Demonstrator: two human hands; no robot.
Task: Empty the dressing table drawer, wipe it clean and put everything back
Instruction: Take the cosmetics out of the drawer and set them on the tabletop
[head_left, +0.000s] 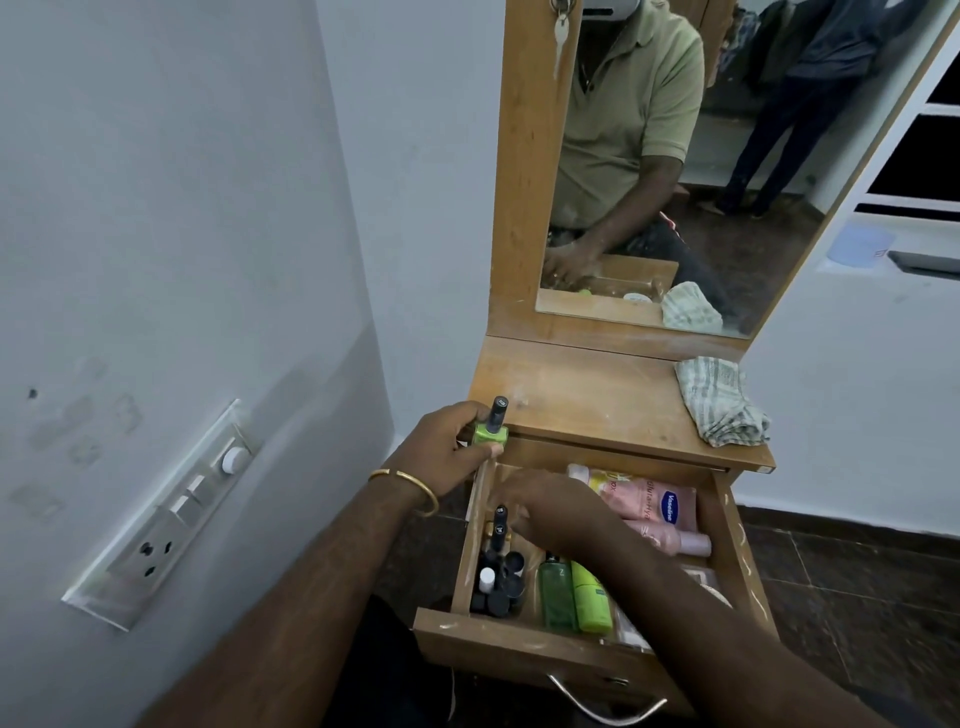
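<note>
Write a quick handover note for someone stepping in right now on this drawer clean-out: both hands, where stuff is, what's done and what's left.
Left hand: holds a green polish bottle at the tabletop's front left corner.
Right hand: down in the open drawer, at the dark bottles; grip not visible.
In the drawer: dark bottles on the left, two green bottles in the middle, pink Vaseline tubes at the back.
Cloth: on the tabletop, right side.
Done: emptying barely begun.
Left: empty the drawer, wipe, refill.
</note>
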